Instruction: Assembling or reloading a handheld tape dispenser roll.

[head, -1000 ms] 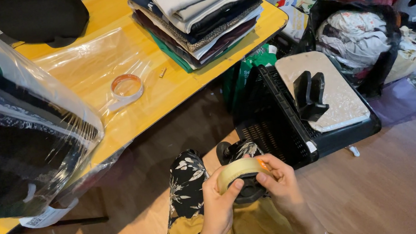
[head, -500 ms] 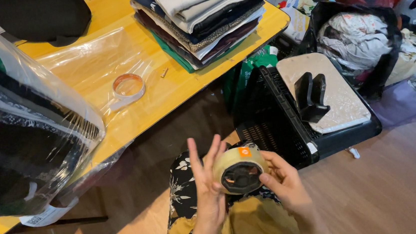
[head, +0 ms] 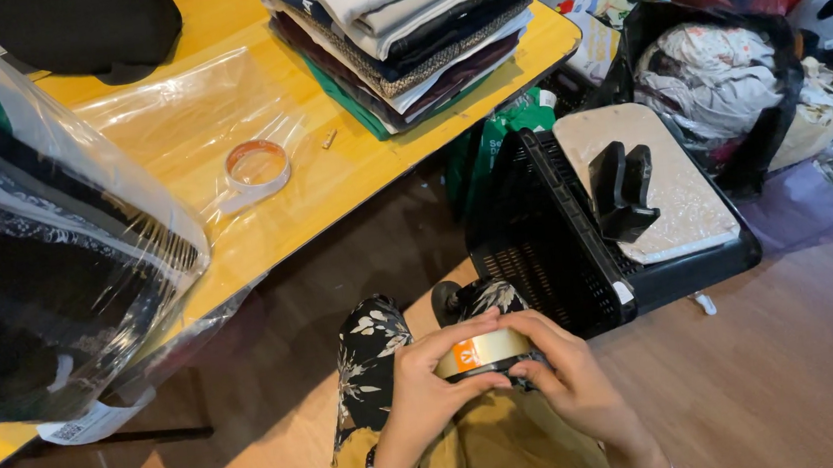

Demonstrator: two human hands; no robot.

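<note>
Beside yellow table [head: 352, 184] and black crate [head: 548, 243], hands grip tape roll [head: 482, 352].

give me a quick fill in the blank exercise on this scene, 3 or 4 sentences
1. Both hands hold a roll of ____ over the lap.
2. A second tape roll lies on the ____ table.
3. The stack of folded clothes sits on the ____.
4. The left hand wears a ____ of dark beads at the wrist; the right hand is beside it.

Missing words: tape; yellow; table; bracelet
</note>
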